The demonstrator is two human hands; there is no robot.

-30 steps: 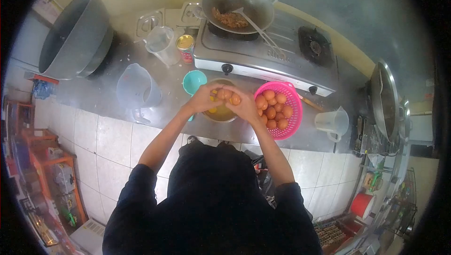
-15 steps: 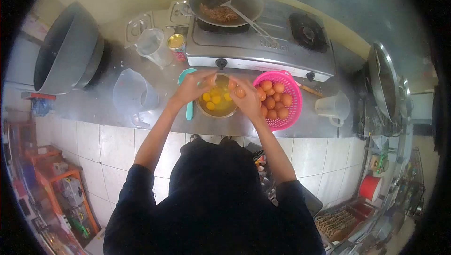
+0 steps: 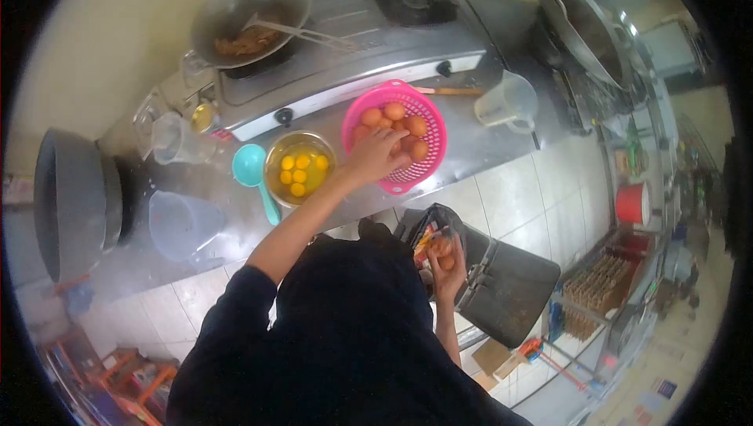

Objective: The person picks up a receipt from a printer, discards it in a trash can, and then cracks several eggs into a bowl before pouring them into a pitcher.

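My left hand (image 3: pixel 378 157) reaches into the pink basket (image 3: pixel 434 112), its fingers bent over the brown eggs (image 3: pixel 394 111); whether it grips one is hidden. Low on the right, my right hand (image 3: pixel 447 267) holds brown eggshells (image 3: pixel 441 252) over an open black bin (image 3: pixel 468 285). Left of the basket stands a metal bowl (image 3: pixel 270 171) with several yolks (image 3: pixel 299 176) in clear egg white. Against the bowl's left side lies a turquoise ladle (image 3: pixel 249 165), its handle toward the counter's front edge.
Behind is a stove (image 3: pixel 353 41) with a wok (image 3: pixel 263 2) holding brown food and a spatula. Clear jugs (image 3: pixel 184 223) stand left, another (image 3: pixel 508 103) right. A can (image 3: pixel 205 118) is near the stove. Large pans (image 3: pixel 70 202) flank both sides.
The view has turned right. My hands have parted from above the bowl: the left is now at the basket, the right down at the bin with shells. More yolks show in the bowl.
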